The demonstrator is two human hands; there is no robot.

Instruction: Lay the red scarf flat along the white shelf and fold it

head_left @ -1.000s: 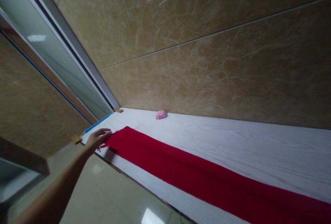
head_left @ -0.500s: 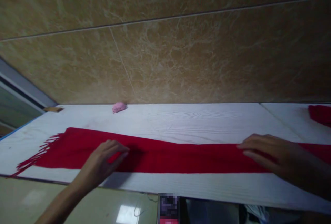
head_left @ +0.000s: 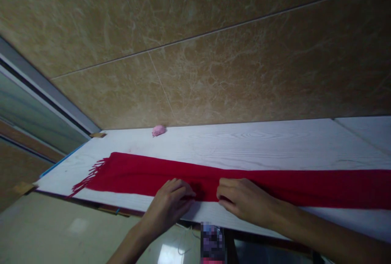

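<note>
A long red scarf (head_left: pixel 134 172) lies flat along the white board, its fringe at the left end and its right part running out of view. Over the near edge of the scarf's middle is my left hand (head_left: pixel 174 197), fingers loosely bent and thumb apart, casting a dark shadow on the cloth. My right hand (head_left: pixel 241 195) is a short way to the right, at the same near edge, fingers curved down and thumb below them. No cloth shows gripped in either hand; whether the fingertips touch it is hard to make out.
A small pink object (head_left: pixel 159 130) sits at the back by the brown marbled wall (head_left: pixel 229 73). The white board (head_left: pixel 275 142) has its near edge above a shiny floor (head_left: pixel 61 227). A framed glass panel (head_left: pixel 36 109) stands at the left. A pixelated patch covers something below the board.
Both hands have come closer together near the scarf's middle, the right one moving far left. The view has shifted, and the red cloth at the back right is out of sight.
</note>
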